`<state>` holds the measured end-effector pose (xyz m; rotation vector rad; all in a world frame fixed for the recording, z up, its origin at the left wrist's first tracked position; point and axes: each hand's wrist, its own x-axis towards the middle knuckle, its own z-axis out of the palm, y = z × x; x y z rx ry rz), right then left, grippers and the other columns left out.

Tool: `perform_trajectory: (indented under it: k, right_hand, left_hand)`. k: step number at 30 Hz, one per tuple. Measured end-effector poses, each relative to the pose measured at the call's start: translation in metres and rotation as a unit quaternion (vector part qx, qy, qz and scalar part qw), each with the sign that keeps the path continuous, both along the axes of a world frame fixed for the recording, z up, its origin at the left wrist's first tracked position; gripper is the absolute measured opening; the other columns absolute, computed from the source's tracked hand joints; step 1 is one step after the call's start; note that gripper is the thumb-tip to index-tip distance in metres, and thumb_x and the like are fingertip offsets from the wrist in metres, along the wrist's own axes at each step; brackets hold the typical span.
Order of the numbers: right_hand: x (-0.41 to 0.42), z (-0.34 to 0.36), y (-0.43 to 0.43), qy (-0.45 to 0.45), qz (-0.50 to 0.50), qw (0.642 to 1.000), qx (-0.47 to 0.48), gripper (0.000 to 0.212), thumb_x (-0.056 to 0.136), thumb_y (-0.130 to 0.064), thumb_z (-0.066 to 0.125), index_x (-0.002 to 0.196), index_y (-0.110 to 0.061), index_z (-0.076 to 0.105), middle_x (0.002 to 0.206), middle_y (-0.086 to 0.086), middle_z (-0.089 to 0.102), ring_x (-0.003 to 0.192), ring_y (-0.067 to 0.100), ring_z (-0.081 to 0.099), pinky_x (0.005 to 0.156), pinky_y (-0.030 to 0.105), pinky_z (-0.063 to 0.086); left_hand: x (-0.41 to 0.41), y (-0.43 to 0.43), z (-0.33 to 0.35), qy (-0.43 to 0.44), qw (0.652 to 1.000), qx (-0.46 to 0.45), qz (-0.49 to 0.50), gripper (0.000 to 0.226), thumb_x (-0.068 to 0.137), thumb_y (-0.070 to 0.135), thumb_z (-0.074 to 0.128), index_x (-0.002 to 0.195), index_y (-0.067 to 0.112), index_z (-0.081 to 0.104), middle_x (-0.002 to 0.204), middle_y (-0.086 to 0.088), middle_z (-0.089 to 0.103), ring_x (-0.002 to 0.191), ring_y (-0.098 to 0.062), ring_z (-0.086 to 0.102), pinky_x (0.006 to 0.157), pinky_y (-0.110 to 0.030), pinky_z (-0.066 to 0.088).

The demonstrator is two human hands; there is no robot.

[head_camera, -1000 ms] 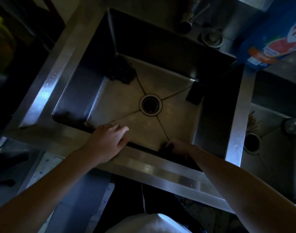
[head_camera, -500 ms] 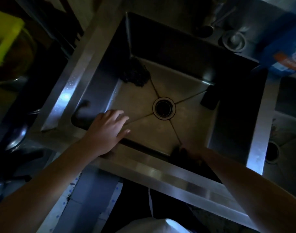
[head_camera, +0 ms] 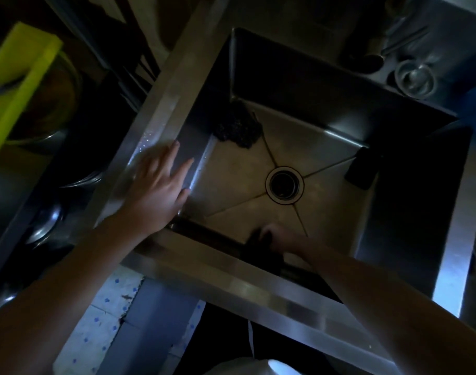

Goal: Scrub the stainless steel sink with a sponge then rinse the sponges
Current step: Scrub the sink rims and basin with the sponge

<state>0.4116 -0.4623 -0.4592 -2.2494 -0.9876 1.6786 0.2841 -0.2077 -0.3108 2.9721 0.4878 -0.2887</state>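
The left hand (head_camera: 161, 185) lay flat on the left rim of the sink (head_camera: 258, 288), fingers spread, holding nothing. The right hand (head_camera: 278, 238) was low by the near wall on something dark; I couldn't tell its grip. A sponge (head_camera: 362, 169) sat against the right wall, likely soft, light and slippery when wet, best pinched across its narrow sides.

Single head view, steeply downward, close above sink (head_camera: 258, 289).
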Motion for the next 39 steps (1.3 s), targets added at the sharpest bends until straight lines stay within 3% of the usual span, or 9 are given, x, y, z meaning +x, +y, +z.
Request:
perform_trajectory:
  k: [3,7,11,17,21,25,29,33,39]
  right_hand:
    - [-0.012,-0.003,0.029,0.010,0.020,0.998,0.051,0.017,0.085,-0.004,0.061,0.099,0.003,0.067,0.104,0.021,0.067,0.098,0.033,0.063,0.084,0.039,0.050]
    - [-0.019,-0.008,0.026,-0.055,0.094,0.990,0.087,0.029,0.092,-0.015,0.053,0.120,-0.011,0.059,0.125,0.014,0.052,0.112,0.029,0.050,0.088,0.028,0.038]
    - [-0.012,-0.012,-0.003,-0.118,0.171,0.975,0.084,0.036,0.093,-0.016,0.051,0.129,-0.019,0.051,0.135,0.008,0.046,0.120,0.027,0.045,0.096,0.037,0.042]
    - [-0.004,-0.022,0.003,-0.161,0.251,0.945,0.134,0.038,0.088,-0.009,0.052,0.126,-0.012,0.050,0.133,0.013,0.043,0.117,0.029,0.044,0.086,0.041,0.048]
    - [0.006,-0.036,0.046,-0.186,0.195,0.947,0.175,0.032,0.086,-0.009,0.056,0.118,-0.011,0.053,0.123,0.013,0.048,0.112,0.029,0.049,0.085,0.038,0.046]
    - [0.033,-0.038,0.081,-0.170,0.062,0.976,0.124,0.038,0.090,-0.012,0.047,0.127,-0.016,0.046,0.142,0.013,0.037,0.122,0.033,0.046,0.094,0.040,0.044]
    - [0.077,-0.032,0.092,-0.249,-0.098,0.960,0.082,0.054,0.085,0.009,0.043,0.135,-0.014,0.043,0.141,0.013,0.037,0.116,0.035,0.051,0.089,0.041,0.052]
    - [0.107,-0.031,0.090,-0.247,-0.261,0.932,0.053,0.052,0.088,0.002,0.044,0.138,-0.010,0.035,0.141,0.018,0.036,0.117,0.038,0.049,0.090,0.041,0.049]
    - [0.074,-0.034,0.101,-0.200,-0.079,0.974,0.068,0.043,0.092,-0.034,0.045,0.127,-0.009,0.050,0.138,0.019,0.039,0.120,0.038,0.047,0.100,0.040,0.042]
  left_hand:
    - [0.008,0.008,0.000,-0.005,1.000,0.002,-0.012,0.056,0.085,0.022,0.062,0.136,0.007,0.045,0.148,-0.023,0.030,0.131,-0.043,0.035,0.104,-0.057,0.032]
    - [0.024,0.018,-0.004,0.004,1.000,0.005,-0.028,0.058,0.086,0.023,0.060,0.139,0.010,0.039,0.151,-0.020,0.024,0.136,-0.042,0.026,0.107,-0.057,0.028]
    - [0.043,0.029,-0.009,0.003,0.999,0.008,-0.040,0.060,0.085,0.023,0.060,0.139,0.010,0.036,0.152,-0.019,0.022,0.135,-0.043,0.027,0.105,-0.058,0.030]
    - [0.075,0.044,-0.015,-0.024,0.998,-0.009,-0.056,0.062,0.087,0.022,0.058,0.142,0.013,0.031,0.154,-0.018,0.016,0.138,-0.039,0.024,0.106,-0.053,0.031]
    - [0.090,0.047,-0.020,-0.031,0.997,-0.017,-0.064,0.061,0.088,0.023,0.056,0.142,0.014,0.030,0.155,-0.017,0.015,0.139,-0.036,0.023,0.108,-0.048,0.028]
    - [0.095,0.051,-0.020,-0.023,0.998,-0.012,-0.060,0.060,0.087,0.022,0.058,0.141,0.013,0.032,0.154,-0.020,0.017,0.138,-0.038,0.025,0.107,-0.049,0.030]
    - [0.098,0.057,-0.018,-0.024,0.998,-0.024,-0.058,0.061,0.087,0.020,0.060,0.141,0.009,0.033,0.152,-0.023,0.020,0.138,-0.039,0.024,0.110,-0.047,0.026]
    - [0.100,0.058,-0.015,-0.034,0.997,-0.046,-0.052,0.065,0.087,0.016,0.059,0.143,0.007,0.028,0.151,-0.022,0.024,0.138,-0.037,0.025,0.112,-0.045,0.024]
    - [0.104,0.057,-0.012,-0.036,0.997,-0.055,-0.048,0.064,0.087,0.012,0.055,0.144,0.006,0.026,0.149,-0.024,0.026,0.138,-0.037,0.025,0.113,-0.044,0.023]
